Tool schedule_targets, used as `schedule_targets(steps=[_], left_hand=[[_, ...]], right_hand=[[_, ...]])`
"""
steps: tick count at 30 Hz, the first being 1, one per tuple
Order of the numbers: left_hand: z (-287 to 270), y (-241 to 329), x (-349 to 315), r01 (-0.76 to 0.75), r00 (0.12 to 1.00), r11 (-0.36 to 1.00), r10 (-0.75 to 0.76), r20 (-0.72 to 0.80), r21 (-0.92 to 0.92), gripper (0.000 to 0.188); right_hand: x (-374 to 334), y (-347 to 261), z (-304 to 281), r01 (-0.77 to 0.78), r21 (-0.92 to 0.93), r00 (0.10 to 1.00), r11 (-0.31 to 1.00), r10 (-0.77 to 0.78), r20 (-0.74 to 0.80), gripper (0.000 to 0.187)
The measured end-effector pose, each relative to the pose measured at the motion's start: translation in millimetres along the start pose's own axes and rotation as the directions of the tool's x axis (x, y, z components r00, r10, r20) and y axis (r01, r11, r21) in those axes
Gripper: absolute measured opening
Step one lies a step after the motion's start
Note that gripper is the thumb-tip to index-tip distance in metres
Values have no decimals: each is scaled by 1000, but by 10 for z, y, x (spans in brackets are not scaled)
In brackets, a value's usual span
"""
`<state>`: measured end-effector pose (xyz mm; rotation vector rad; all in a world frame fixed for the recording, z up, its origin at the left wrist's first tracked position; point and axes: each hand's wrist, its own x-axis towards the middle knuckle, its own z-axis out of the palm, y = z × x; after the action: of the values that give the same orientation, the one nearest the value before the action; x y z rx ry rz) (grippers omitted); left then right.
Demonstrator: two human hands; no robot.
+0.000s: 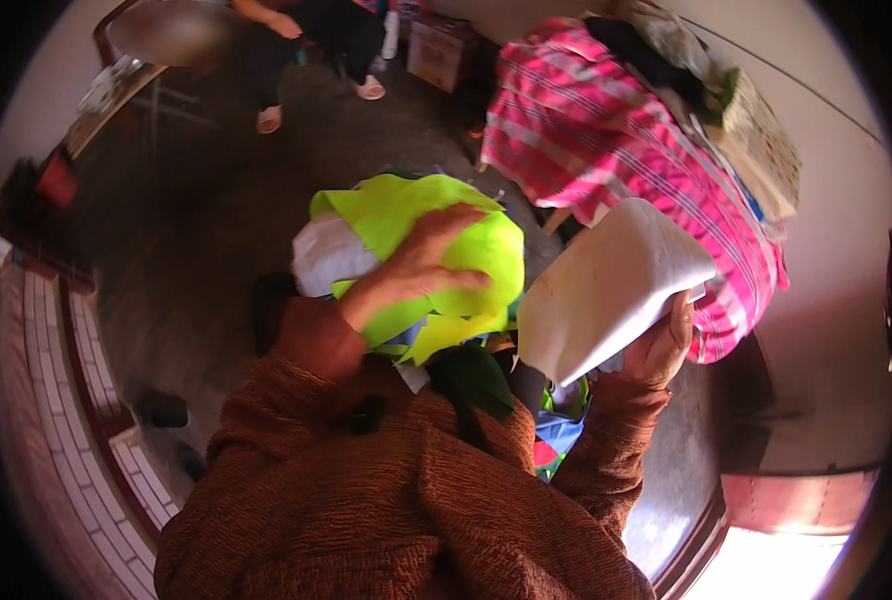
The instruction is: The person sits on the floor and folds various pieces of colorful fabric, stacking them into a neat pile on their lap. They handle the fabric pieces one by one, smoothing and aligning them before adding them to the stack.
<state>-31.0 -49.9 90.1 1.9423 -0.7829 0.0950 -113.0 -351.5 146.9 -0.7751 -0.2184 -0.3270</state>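
A pile of bright yellow-green cloth pieces (491,245) lies in front of my body, around lap height. My left hand (421,265) rests on it with the fingers spread. White cloth (334,255) shows at the pile's left side, and bits of blue show under its near edge. Off to the right, my right hand (663,345) grips a folded white sheet (606,285) by its right edge, thumb upward. The sheet is bent over and held up, clear of the pile. Whether it is cloth or plastic I cannot tell. Most of the right fingers are hidden under it.
A pink plaid cloth (606,130) covers furniture at the right, with a patterned box-like bundle (761,140) on top. Blue and red fabric (561,435) sits low beside my right forearm. Another person's legs (356,50) are at the far side, near a cardboard box (441,52).
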Motion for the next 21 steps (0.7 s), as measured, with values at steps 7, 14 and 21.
schedule_targets(steps=[7, 14, 21], left_hand=[[188, 284, -211, 216, 976, 631, -153, 153, -745, 28], [-663, 256, -209, -72, 880, 899, -147, -452, -432, 16], [-1059, 338, -462, 30, 901, 998, 0, -434, 62, 12]], right_hand=[[97, 582, 534, -144, 81, 989, 986, 145, -4, 37], [440, 852, 801, -85, 94, 989, 992, 72, 130, 39], [148, 1483, 622, -286, 104, 958, 953, 288, -7, 29]])
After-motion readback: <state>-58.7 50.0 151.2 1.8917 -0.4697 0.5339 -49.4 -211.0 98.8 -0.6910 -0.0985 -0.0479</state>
